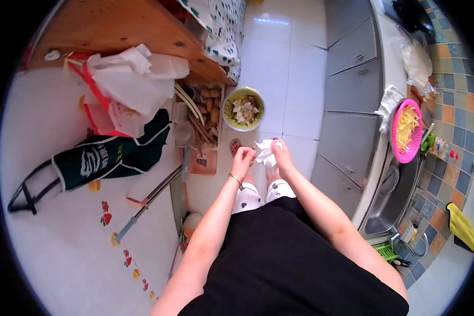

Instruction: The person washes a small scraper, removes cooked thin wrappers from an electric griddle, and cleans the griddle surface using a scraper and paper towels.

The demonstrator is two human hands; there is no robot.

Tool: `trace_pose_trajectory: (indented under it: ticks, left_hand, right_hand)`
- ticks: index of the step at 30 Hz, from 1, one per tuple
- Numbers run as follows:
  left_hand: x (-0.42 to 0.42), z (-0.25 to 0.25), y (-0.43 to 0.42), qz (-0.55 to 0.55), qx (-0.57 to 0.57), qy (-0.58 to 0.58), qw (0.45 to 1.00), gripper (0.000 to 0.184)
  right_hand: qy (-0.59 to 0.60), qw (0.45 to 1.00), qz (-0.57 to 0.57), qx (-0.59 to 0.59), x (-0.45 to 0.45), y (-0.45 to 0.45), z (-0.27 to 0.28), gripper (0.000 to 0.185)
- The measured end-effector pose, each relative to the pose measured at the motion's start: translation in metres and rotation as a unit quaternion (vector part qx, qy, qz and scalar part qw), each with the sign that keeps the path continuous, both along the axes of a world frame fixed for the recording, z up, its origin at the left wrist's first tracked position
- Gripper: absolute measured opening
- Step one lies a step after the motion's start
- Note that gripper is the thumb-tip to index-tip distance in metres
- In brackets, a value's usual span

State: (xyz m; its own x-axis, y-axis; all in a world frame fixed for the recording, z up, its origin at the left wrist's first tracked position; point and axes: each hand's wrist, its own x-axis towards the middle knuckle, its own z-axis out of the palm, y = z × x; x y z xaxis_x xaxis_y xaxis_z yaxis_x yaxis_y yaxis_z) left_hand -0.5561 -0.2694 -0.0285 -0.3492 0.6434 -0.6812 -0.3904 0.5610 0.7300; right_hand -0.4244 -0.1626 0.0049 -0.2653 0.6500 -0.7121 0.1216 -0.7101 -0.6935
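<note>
A crumpled white tissue [265, 151] hangs in front of my legs, gripped by my right hand [283, 158], whose fingers are closed on its right side. My left hand [242, 162] is close to the tissue's left edge with its fingers curled together. Whether those fingers pinch a bit of it, I cannot make out. Just beyond both hands, a round bin [245, 109] on the floor holds crumpled paper and greenish scraps. A slipper [235, 147] shows beside my left hand.
To the right runs a counter with grey cabinets [342, 139], a steel sink [383, 205] and a pink basket [407, 130] of yellow shreds. Potatoes [212, 105] fill a crate left of the bin. Plastic bags [126, 87] and a dark green apron [108, 155] hang at left.
</note>
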Motion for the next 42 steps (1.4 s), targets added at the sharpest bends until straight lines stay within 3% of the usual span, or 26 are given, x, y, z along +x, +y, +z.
trace_pose_trajectory:
  ticks: [2, 3, 5, 10, 15, 19, 25, 28, 30, 35, 38, 42]
  left_hand:
    - [-0.017, -0.01, 0.014, 0.055, -0.099, -0.084, 0.99, 0.02]
    - [-0.028, -0.047, 0.005, 0.01, -0.095, -0.061, 0.994, 0.026]
    - [-0.042, -0.092, 0.006, 0.045, -0.123, -0.063, 0.989, 0.027]
    - [-0.068, -0.196, 0.018, 0.13, -0.169, -0.064, 0.975, 0.041]
    - [-0.084, -0.301, 0.02, 0.151, -0.216, 0.001, 0.965, 0.061]
    - [-0.091, -0.369, 0.019, 0.183, -0.254, -0.013, 0.949, 0.047]
    - [-0.095, -0.391, 0.036, 0.236, -0.174, -0.162, 0.942, 0.036]
    - [-0.097, -0.382, 0.041, 0.202, -0.205, -0.144, 0.947, 0.033]
    - [-0.101, -0.373, 0.045, 0.187, -0.175, -0.161, 0.953, 0.033]
    - [-0.093, -0.309, 0.068, 0.158, -0.176, -0.137, 0.962, 0.033]
    - [-0.096, -0.264, 0.068, 0.133, -0.16, -0.134, 0.969, 0.034]
    - [-0.106, -0.193, 0.068, 0.094, -0.098, -0.153, 0.979, 0.038]
  right_hand:
    - [0.006, 0.998, -0.037, -0.052, -0.011, 0.008, -0.034, 0.018]
    - [0.008, 0.997, -0.034, -0.075, -0.014, 0.012, -0.052, 0.023]
    - [0.027, 0.988, -0.046, -0.143, -0.018, 0.016, -0.108, 0.03]
    - [-0.063, 0.985, -0.058, -0.15, -0.031, 0.013, -0.242, 0.031]
    - [-0.128, 0.983, -0.026, -0.125, -0.04, 0.002, -0.355, 0.059]
    - [-0.136, 0.978, -0.053, -0.148, -0.061, 0.014, -0.385, 0.063]
    - [-0.114, 0.98, -0.028, -0.163, -0.061, 0.013, -0.454, 0.054]
    - [-0.18, 0.98, 0.052, -0.066, -0.06, 0.026, -0.431, 0.045]
    - [-0.166, 0.984, 0.023, -0.055, -0.063, 0.035, -0.424, 0.041]
    - [-0.204, 0.975, 0.066, -0.057, -0.048, 0.052, -0.365, 0.046]
    - [-0.188, 0.981, 0.046, -0.029, -0.026, 0.027, -0.386, 0.057]
    - [-0.093, 0.993, -0.074, -0.011, -0.035, 0.037, -0.278, 0.027]
